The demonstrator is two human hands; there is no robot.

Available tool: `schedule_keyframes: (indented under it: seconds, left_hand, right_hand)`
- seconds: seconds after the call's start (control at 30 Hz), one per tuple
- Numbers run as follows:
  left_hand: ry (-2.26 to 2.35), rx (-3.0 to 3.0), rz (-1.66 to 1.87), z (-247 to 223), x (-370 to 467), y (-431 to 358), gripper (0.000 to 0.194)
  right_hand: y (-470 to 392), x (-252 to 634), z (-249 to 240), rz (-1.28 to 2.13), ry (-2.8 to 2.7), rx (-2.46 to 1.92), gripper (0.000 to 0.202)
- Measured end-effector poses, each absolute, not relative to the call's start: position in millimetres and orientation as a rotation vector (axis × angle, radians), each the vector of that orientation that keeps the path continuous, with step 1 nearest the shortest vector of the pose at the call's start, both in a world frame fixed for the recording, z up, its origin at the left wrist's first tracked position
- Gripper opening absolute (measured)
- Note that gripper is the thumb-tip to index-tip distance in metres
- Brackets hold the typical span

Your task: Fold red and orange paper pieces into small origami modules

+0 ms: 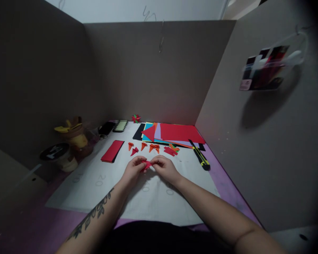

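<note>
A small piece of red paper [146, 165] is pinched between my two hands over the white sheet [111, 183]. My left hand [134, 168] grips its left side, and my right hand [164, 167] has thumb and fingers closed on its right side. Just beyond my hands lie several small folded orange pieces [143, 146], a folded red piece [134, 151] and some small red strips [170, 151] beside green and orange ones. A stack of red rectangles [112, 151] is to the left of my hands.
Large coloured sheets [180, 133] lie at the back. A yellow and black cutter [200, 157] is at the right. On the left are a lidded cup [66, 160], a pot of tools [77, 139] and a phone [121, 125]. A red and green paper star [136, 118] stands by the back wall.
</note>
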State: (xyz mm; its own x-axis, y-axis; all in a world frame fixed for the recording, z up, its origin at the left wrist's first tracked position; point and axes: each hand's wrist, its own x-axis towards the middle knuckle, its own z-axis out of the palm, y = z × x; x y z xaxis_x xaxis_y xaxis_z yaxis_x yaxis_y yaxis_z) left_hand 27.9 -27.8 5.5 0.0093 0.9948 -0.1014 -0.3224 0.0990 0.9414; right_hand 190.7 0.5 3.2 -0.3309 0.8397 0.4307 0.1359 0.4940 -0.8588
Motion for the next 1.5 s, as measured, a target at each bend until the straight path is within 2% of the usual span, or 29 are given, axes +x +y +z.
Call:
schedule_keyframes:
  seconds: [0.2,0.43,0.7,1.07,1.5]
  left_hand:
    - [1.067,0.956,1.324,6,30,-28,0.037]
    - [1.067,0.989,1.229,11,33,-31,0.024]
    - [1.055,1.018,1.181,3,30,-29,0.024]
    - [1.172,1.186,1.169,3,31,-31,0.025]
    - [1.329,1.581,1.355,6,29,-32,0.011]
  right_hand:
    - [4,189,-3,1.097,-1.565,-0.999,0.011]
    - [2,186,-3,1.286,-1.429,-1.002,0.017]
    - [2,186,-5,1.297,-1.462,-1.011,0.026]
    - [3,185,-4,1.447,-1.307,-1.018,0.02]
    - [6,187,-5,1.488,-1.246,-0.971,0.026]
